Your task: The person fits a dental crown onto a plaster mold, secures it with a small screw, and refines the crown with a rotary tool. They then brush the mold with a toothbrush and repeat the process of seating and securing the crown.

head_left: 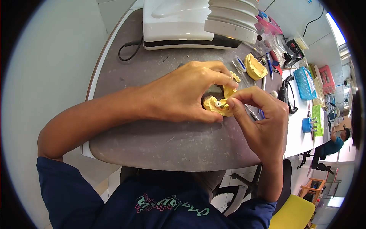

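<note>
My left hand is curled around a yellow plaster dental cast, its thumb on the near edge and its fingers over the far side. A small white, ring-like piece sits on the cast's tooth row. My right hand is closed in a pinch at the cast, right beside the white piece. Whatever lies between its thumb and forefinger is too small and covered to name. Just past my left fingertips is a small yellow row of teeth.
Another yellow dental cast lies beside a brush and a blue pen. A white machine with a ribbed hose stands at the back. A black corded handpiece and a blue basket are to the right. A person sits farther off.
</note>
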`<state>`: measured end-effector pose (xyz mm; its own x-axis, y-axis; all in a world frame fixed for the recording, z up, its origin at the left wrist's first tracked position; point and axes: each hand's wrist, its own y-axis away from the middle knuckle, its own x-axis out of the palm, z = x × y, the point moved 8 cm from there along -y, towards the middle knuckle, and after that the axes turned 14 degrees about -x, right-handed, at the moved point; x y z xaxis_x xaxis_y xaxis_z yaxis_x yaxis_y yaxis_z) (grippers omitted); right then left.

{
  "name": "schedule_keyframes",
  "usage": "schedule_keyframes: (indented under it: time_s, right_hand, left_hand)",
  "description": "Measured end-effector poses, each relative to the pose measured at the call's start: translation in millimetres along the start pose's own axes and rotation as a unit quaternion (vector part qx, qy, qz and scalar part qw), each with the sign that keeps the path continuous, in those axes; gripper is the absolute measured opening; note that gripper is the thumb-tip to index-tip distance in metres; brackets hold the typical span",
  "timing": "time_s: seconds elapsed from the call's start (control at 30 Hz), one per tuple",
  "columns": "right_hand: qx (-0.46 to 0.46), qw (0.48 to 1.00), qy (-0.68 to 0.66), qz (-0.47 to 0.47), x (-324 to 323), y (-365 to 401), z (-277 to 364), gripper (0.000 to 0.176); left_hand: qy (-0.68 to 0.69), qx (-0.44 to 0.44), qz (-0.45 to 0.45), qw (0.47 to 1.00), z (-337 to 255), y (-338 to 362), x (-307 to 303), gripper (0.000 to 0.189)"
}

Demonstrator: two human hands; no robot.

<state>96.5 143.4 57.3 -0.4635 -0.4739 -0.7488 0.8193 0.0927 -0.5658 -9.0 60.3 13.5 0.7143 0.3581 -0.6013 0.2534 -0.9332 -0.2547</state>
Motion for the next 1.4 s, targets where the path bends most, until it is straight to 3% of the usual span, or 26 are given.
schedule_keyframes:
  time_s: [0.2, 0.27, 0.5, 0.63, 0.73, 0.8, 0.9, 1.1, 1.17, 1.23, 1.3, 1.33, 1.4]
  right_hand:
    - [-0.030, 0.999, -0.001, 0.018, -0.4, 0.2, 2.8, 0.007]
    - [0.029, 0.999, -0.035, -0.019, -1.3, 5.6, -8.5, 0.007]
    - [0.004, 1.000, -0.018, -0.001, 1.5, 0.5, -4.4, 0.007]
    - [0.061, 0.995, -0.069, -0.042, 0.3, 5.5, -14.2, 0.007]
    - [0.088, 0.989, -0.102, -0.062, -1.4, 6.1, -19.0, 0.008]
    - [0.096, 0.986, -0.118, -0.072, -2.2, 5.9, -21.0, 0.008]
    - [0.090, 0.985, -0.119, -0.092, -4.4, 4.6, -22.1, 0.009]
    - [0.062, 0.982, -0.132, -0.120, -6.8, 1.4, -15.3, 0.011]
    - [0.113, 0.942, -0.183, -0.256, -27.3, 9.7, -20.7, 0.014]
    - [0.114, 0.948, -0.139, -0.261, -40.7, 10.7, -21.4, 0.014]
    - [0.128, 0.988, -0.002, -0.088, -35.1, 10.2, -25.8, 0.013]
    - [0.168, 0.985, 0.030, -0.026, -29.2, 13.8, -31.3, 0.014]
    - [0.173, 0.984, 0.032, 0.008, -22.6, 16.4, -33.1, 0.013]
  left_hand:
    - [0.010, 0.000, -0.005, 1.000, -1.6, 0.8, 0.3, 0.066]
    - [0.007, -0.006, 0.000, 1.000, -1.7, 0.9, 0.1, 0.066]
    - [0.008, -0.004, 0.001, 1.000, -1.7, 1.5, 0.7, 0.070]
    - [0.014, 0.009, -0.005, 1.000, -5.2, 2.1, -2.2, 0.067]
    - [0.043, -0.007, -0.029, 0.999, -4.2, 2.4, -11.8, 0.056]
    - [0.046, -0.040, -0.041, 0.997, 3.5, 2.6, -15.5, 0.035]
    - [0.063, -0.036, -0.047, 0.996, 1.6, 3.7, -14.4, 0.021]
    - [0.097, -0.067, -0.037, 0.992, 2.3, 2.7, -14.4, 0.012]
    - [0.108, -0.091, -0.057, 0.988, 11.0, 2.5, -16.0, 0.011]
    - [0.115, -0.114, -0.079, 0.984, 12.5, 2.6, -23.0, 0.009]
    - [0.223, -0.193, -0.101, 0.950, 22.5, 4.8, -33.0, 0.007]
    - [0.220, -0.185, -0.108, 0.952, 27.0, 5.0, -34.5, 0.010]
    - [0.227, -0.199, -0.102, 0.948, 28.8, 5.8, -37.5, 0.012]
